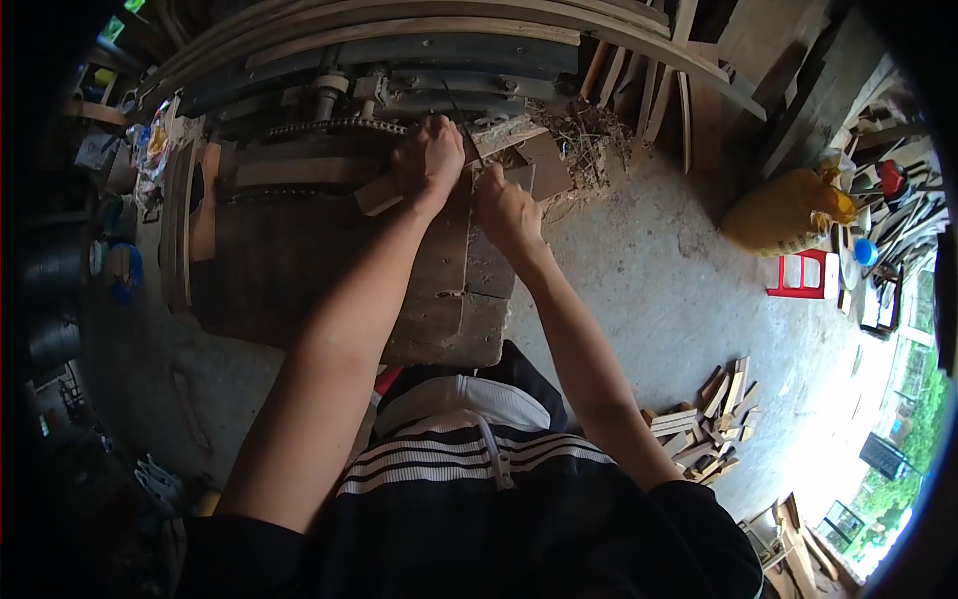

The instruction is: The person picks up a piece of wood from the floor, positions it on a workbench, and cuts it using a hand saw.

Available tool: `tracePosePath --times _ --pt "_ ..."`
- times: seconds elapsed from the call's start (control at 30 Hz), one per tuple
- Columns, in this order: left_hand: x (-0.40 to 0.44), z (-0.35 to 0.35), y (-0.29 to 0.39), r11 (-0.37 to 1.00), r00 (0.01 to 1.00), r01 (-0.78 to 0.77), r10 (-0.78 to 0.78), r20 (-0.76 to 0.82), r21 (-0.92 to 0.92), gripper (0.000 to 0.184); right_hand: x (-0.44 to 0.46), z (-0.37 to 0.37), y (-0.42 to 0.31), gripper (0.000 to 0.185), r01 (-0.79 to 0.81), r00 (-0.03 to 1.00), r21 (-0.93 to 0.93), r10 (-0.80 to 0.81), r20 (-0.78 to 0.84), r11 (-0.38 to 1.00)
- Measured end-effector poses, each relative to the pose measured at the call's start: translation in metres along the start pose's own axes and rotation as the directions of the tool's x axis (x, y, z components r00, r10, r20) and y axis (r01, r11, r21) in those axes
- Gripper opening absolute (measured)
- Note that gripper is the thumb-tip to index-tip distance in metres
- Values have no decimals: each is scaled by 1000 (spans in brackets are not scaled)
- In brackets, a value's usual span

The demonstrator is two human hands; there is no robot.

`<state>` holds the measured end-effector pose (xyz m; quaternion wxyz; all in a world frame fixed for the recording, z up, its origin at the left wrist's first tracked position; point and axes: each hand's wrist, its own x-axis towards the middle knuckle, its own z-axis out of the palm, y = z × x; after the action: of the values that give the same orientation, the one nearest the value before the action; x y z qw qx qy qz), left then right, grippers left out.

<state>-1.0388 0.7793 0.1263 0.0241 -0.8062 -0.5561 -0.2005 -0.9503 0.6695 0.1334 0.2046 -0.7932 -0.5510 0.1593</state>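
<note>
Both my arms stretch forward over a worn wooden bench (pixel 439 319). My left hand (pixel 430 163) is closed in a fist at the far side of the bench, beside a light wood block (pixel 377 195); what it holds is hidden. Just to its right, my right hand (pixel 507 208) is closed around the near end of a thin dark blade-like tool (pixel 469 140). The tool slants away between the hands, towards the dark metal machine frame (pixel 439 100). A bicycle-type chain (pixel 339 126) lies left of my left hand.
Wood scraps and shavings (pixel 589 140) lie right of the machine. A red stool (pixel 803 275) and a yellow sack (pixel 788 212) stand at the right. Offcuts (pixel 714 419) are piled on the floor. Long planks (pixel 429 12) run across the top.
</note>
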Motion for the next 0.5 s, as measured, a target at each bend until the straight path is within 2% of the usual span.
tracePosePath --times 0.07,0.13,0.17,0.23,0.27,0.3,0.33,0.4,0.43,0.47,0.5 --pt "0 17 -3 1000 1000 -1 1 11 0 25 -27 -14 5 15 -44 992 -34 48 113 998" --pt "-1 69 -21 998 971 -63 61 -232 1 24 -41 -25 9 14 -35 984 -62 45 174 997" --pt "-1 82 -27 997 978 -64 53 -204 -51 24 -41 -26 9 14 -36 984 -90 51 173 995" --pt "-2 82 -30 997 981 -64 56 -188 -34 24 -41 -22 5 14 -60 982 -112 79 175 992" --pt "-1 82 -27 997 981 -69 64 -182 -25 25 -27 -19 3 16 -55 984 -72 66 167 996" --pt "1 76 -26 998 994 -49 44 -105 -50 25 -14 -17 0 18 -50 986 -32 54 156 998" --pt "1 56 -18 997 992 -66 60 -110 -50 25 -1 -14 -3 18 -59 988 -25 62 142 998" --pt "0 6 -1 999 999 -30 29 -21 -34 25 21 -9 -11 20 -60 993 76 52 109 995" --pt "3 24 -7 996 987 -86 80 -142 -38 25 23 -12 -9 25 -46 988 49 38 151 998" --pt "5 27 -8 995 985 -96 89 -149 -39 25 25 -13 -7 25 -48 989 51 41 140 998" --pt "4 10 -3 995 995 -74 70 -78 -61 25 24 -9 -3 23 -54 992 76 44 121 996"
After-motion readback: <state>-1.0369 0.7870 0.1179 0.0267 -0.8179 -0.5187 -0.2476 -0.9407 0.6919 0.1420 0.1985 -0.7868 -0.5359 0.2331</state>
